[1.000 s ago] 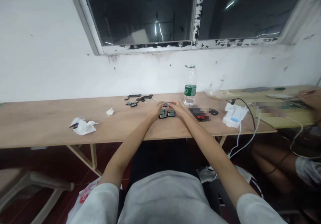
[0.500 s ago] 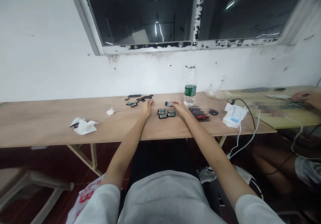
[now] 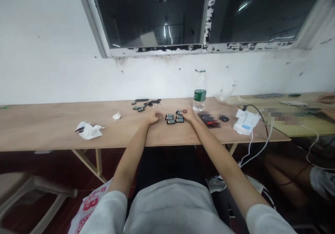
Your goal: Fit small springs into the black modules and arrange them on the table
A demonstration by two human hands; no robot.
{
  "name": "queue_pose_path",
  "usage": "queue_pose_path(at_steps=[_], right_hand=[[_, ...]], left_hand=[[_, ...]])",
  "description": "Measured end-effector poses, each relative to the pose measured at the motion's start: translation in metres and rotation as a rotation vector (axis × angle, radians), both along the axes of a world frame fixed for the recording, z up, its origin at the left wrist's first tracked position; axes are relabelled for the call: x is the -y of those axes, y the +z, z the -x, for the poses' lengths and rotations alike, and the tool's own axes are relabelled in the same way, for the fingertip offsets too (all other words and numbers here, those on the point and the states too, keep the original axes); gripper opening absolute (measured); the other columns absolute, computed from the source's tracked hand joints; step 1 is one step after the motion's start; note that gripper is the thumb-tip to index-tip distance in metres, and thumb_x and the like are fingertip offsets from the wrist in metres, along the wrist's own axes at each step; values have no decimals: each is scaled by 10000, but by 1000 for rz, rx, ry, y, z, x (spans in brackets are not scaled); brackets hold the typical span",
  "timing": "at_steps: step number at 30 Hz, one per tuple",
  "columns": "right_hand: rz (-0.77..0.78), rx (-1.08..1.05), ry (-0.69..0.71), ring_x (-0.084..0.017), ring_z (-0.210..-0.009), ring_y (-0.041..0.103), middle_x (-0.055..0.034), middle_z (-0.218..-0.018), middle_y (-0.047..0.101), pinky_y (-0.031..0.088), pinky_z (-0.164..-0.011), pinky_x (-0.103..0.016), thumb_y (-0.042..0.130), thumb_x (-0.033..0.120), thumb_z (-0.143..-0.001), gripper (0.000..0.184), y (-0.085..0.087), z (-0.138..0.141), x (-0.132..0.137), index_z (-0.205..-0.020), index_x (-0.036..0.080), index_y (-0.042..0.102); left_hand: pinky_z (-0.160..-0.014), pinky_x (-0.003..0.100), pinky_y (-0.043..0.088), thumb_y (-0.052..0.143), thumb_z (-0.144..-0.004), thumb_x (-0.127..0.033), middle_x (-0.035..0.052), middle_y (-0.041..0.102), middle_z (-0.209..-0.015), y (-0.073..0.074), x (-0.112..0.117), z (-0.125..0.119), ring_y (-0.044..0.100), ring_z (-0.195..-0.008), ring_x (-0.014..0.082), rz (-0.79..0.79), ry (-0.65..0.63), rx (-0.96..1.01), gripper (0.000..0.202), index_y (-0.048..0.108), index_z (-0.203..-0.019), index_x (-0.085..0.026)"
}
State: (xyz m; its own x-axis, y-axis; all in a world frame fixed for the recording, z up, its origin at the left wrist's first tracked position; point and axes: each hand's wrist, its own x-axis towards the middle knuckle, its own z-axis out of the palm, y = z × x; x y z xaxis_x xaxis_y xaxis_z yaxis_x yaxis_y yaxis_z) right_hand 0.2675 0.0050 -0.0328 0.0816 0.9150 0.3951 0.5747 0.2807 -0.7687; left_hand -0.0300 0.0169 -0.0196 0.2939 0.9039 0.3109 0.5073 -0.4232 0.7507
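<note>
My left hand [image 3: 154,116] rests on the wooden table [image 3: 52,125] with its fingers curled into a loose fist; what it holds, if anything, is hidden. My right hand [image 3: 188,114] pinches a small dark rectangular piece [image 3: 178,112] at the back of a neat group of similar pieces [image 3: 172,119] lying between my two hands. More of these dark pieces lie scattered [image 3: 145,103] farther back, near the wall.
A water bottle [image 3: 199,93] stands just behind my right hand. Right of it lie a phone [image 3: 208,119], a white box with cables [image 3: 246,123] and a co-worker's hand [image 3: 327,99]. Crumpled tissues [image 3: 89,131] lie at the left. A plastic chair [image 3: 34,192] stands below.
My left hand has pulled back from the scattered pieces and closed into a fist. My right hand has brought the dark piece down beside the neat group.
</note>
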Motion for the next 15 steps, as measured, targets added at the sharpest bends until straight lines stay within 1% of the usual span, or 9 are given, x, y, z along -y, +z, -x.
queue_pose_path(at_steps=[3,5,7,9,11,15], right_hand=[[19,31,-19,-271,-1040,763,-126,-1068,812,577,-980,-356,777,235,-803,167,5,-2,4,-948,153,778],[33,68,-19,-267,-1005,759,-123,-1044,809,579,-939,-340,790,267,-801,180,10,-5,9,-936,149,773],[55,105,-5,-253,-938,751,-102,-973,801,577,-869,-311,817,313,-785,206,15,-10,15,-892,147,758],[103,146,45,-231,-846,731,-68,-875,781,560,-791,-281,854,368,-753,257,19,-16,20,-827,151,738],[156,178,114,-210,-768,703,-39,-796,757,539,-738,-266,887,413,-713,307,22,-21,24,-773,159,726],[188,170,180,-203,-729,681,-28,-733,745,531,-726,-266,885,418,-692,283,25,-25,28,-723,168,757]], left_hand=[[-882,389,630,774,-699,-34,88,815,-958,3,3,4,760,-910,263,17,-6,-71,278,819,-944,-156],[-899,396,626,791,-709,-72,88,818,-978,5,4,7,760,-925,270,30,0,-105,254,827,-943,-165],[-917,401,621,806,-716,-107,90,820,-993,6,4,8,759,-940,273,35,7,-124,226,830,-930,-172],[-922,403,620,820,-713,-132,89,820,-991,5,4,8,760,-941,273,33,7,-126,203,832,-909,-182],[-897,406,627,839,-709,-158,84,819,-951,3,2,8,761,-908,272,19,4,-113,175,830,-880,-191],[-815,414,630,866,-732,-269,93,808,-864,-3,-3,9,744,-811,267,-67,-51,-66,141,820,-844,-197]])
